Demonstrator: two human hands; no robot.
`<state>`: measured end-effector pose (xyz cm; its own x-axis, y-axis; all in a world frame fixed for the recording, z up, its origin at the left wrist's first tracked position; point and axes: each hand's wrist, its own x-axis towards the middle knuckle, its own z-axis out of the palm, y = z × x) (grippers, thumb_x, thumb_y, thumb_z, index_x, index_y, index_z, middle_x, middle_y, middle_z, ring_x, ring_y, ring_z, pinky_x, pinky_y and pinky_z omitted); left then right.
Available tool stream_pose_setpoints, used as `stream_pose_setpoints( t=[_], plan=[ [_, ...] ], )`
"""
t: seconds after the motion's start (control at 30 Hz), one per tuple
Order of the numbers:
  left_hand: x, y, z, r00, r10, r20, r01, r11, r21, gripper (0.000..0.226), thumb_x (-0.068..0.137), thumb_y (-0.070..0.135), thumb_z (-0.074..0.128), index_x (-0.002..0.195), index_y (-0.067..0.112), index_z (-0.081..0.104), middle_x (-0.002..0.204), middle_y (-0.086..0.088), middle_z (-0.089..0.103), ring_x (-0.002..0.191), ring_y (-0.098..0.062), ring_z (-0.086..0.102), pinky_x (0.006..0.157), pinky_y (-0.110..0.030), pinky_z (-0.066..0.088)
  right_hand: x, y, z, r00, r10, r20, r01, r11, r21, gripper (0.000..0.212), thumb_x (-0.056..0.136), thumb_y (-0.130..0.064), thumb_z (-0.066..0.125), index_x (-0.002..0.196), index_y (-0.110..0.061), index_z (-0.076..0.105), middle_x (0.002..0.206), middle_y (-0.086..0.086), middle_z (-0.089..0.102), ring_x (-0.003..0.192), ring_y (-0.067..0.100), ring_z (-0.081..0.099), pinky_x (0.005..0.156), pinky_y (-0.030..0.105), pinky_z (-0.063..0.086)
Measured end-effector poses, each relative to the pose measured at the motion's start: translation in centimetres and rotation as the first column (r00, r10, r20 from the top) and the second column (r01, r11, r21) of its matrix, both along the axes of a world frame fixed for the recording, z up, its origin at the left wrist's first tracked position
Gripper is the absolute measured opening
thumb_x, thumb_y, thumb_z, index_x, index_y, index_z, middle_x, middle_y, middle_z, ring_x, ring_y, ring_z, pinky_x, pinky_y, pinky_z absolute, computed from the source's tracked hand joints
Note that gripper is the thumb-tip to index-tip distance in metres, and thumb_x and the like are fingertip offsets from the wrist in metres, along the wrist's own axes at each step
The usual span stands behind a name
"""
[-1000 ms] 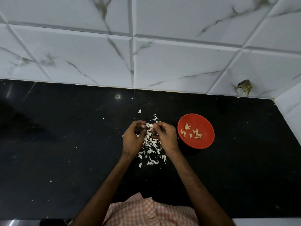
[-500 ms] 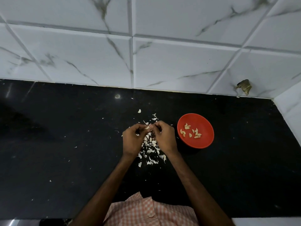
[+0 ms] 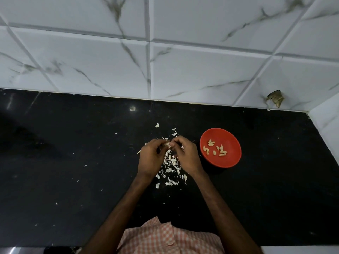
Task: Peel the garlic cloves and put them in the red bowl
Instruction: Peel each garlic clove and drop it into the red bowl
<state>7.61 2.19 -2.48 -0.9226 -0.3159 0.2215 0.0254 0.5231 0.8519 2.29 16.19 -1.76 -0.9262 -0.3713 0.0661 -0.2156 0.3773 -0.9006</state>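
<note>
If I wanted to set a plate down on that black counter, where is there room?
Widest bare patch: the counter left of the left hand, only specks. Also the stretch right of the red bowl toward the side wall. Crowded: the middle, where left and right hand pinch a garlic clove above the peels, bowl close by.

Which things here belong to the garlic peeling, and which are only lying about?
Job: left hand, right hand, the garlic clove they pinch, peeled cloves, red bowl.
Lying about: loose skins on the black counter, brown scrap on the wall.
</note>
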Motion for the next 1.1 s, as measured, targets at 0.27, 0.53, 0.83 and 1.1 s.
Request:
stream_pose_setpoints(
  t=[0.27, 0.53, 0.83, 1.1],
  plan=[
    [0.0, 0.3, 0.3, 0.997, 0.004, -0.083, 0.014, 0.976, 0.218, 0.022, 0.091, 0.011, 0.075, 0.112, 0.017, 0.076, 0.101, 0.007, 0.074, 0.089, -0.016, 0.07, 0.079, -0.033, 0.058, 0.1, 0.1, 1.0, 0.927, -0.012, 0.375, 0.118, 0.958, -0.263, 0.019, 0.105, -0.015, 0.052, 0.096, -0.003, 0.063, 0.074, 0.001, 0.058, 0.073, 0.014, 0.057, 0.064, 0.03, 0.056],
    [0.0, 0.2, -0.8, 1.0, -0.029, 0.01, 0.022, 0.908, 0.419, 0.014, 0.091, 0.015, 0.075, 0.104, 0.017, 0.074, 0.094, -0.002, 0.076, 0.088, -0.025, 0.071, 0.085, -0.056, 0.056, 0.3, -0.4, 1.7, 0.856, 0.045, 0.515, 0.143, 0.937, -0.32, 0.019, 0.106, -0.015, 0.05, 0.1, -0.006, 0.066, 0.075, -0.001, 0.06, 0.073, 0.006, 0.061, 0.062, 0.027, 0.059],
    [0.0, 0.1, -0.2, 0.999, -0.007, 0.039, -0.008, 0.931, 0.364, 0.007, 0.089, 0.011, 0.075, 0.094, 0.015, 0.072, 0.084, 0.002, 0.074, 0.078, -0.021, 0.068, 0.076, -0.042, 0.056, 0.6, -0.4, 1.8, 0.887, 0.07, 0.457, 0.121, 0.919, -0.376, 0.019, 0.105, -0.012, 0.052, 0.09, -0.008, 0.063, 0.074, 0.001, 0.059, 0.071, 0.009, 0.06, 0.062, 0.026, 0.057],
    [0.2, -0.2, 0.0, 0.987, 0.111, 0.117, -0.147, 0.915, 0.377, 0.006, 0.089, 0.015, 0.077, 0.091, 0.013, 0.072, 0.081, -0.001, 0.073, 0.069, -0.022, 0.069, 0.05, -0.038, 0.058, -0.7, 1.1, 1.3, 0.963, -0.03, 0.267, 0.1, 0.962, -0.253, 0.002, 0.096, -0.009, 0.067, 0.097, -0.011, 0.067, 0.082, -0.006, 0.068, 0.079, 0.009, 0.066, 0.069, 0.032, 0.059]
  ],
)
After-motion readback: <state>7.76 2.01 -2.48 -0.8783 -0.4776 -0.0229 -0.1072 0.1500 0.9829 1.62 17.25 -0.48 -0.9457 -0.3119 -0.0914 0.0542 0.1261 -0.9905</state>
